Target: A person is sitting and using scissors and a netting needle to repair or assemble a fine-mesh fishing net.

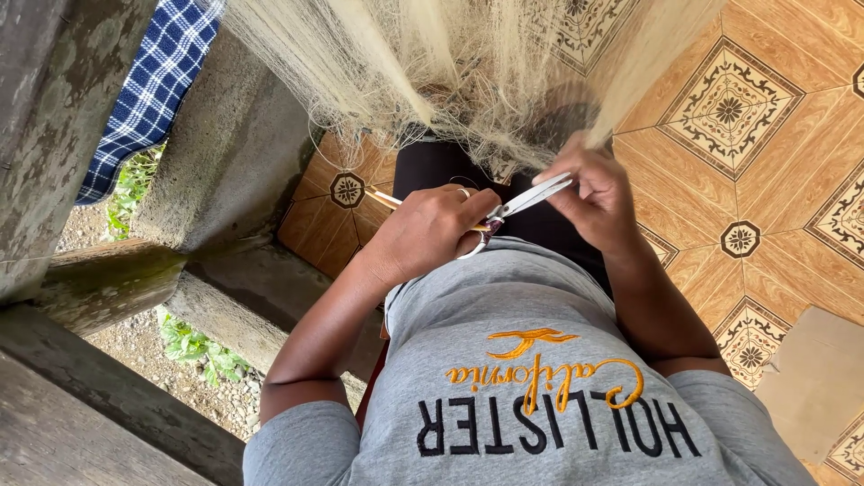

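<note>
Item: fine pale fishing net [423, 72], hanging in a loose bunch from the far side down onto the person's lap, its lower fringe gathered between the two hands. Judged very light, soft and limp, with thin strands that tangle and snag easily; best taken by pinching a few strands near the working edge, not by grabbing the bulk. Left hand [430, 229]: fingers curled closed around the handles of small scissors [526, 196], metal blades pointing right toward the other hand and nearly closed; a ring shows on one finger, and a thin yellowish stick [385, 197] juts out on the far side of this hand. Right hand [596, 202]: fingers pressed together, pinching net strands just beside the blade tips. Scissors judged light, rigid, sharp at the tip. Surroundings: patterned orange floor tiles [747, 117] on the right, a flat cardboard piece [814, 378] at near right, a blue checked cloth [153, 90] over a concrete wall [229, 153] on the left. Containers: none in view.
</note>
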